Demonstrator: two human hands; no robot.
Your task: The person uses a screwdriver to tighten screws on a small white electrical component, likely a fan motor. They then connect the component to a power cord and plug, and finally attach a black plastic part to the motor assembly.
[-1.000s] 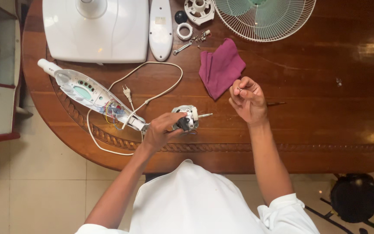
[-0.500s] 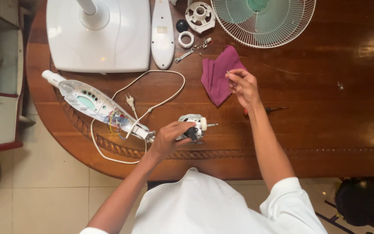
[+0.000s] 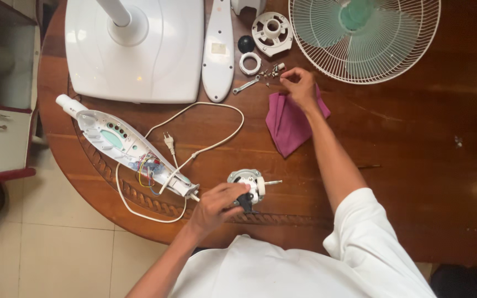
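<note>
Left hand (image 3: 216, 205) fingers clamped on fan motor (image 3: 248, 185) at table (image 3: 415, 165) edge; right hand (image 3: 299, 87) fingertips pinched over loose screws (image 3: 271, 70); risk: screws may scatter or roll, motor may slip off edge.

The fan guard (image 3: 364, 37) at one o'clock and the white base (image 3: 139, 52) at eleven o'clock run off the top edge. Small screws (image 3: 271, 70) near the right hand (image 3: 300, 88) blur together, uncountable.

You're looking down on a dark, glossy wooden table (image 3: 415, 138) with a carved rounded edge. Pale floor tiles (image 3: 56, 259) lie below it, and a cabinet (image 3: 1, 110) (white drawer fronts, red trim) stands at the far left.
</note>
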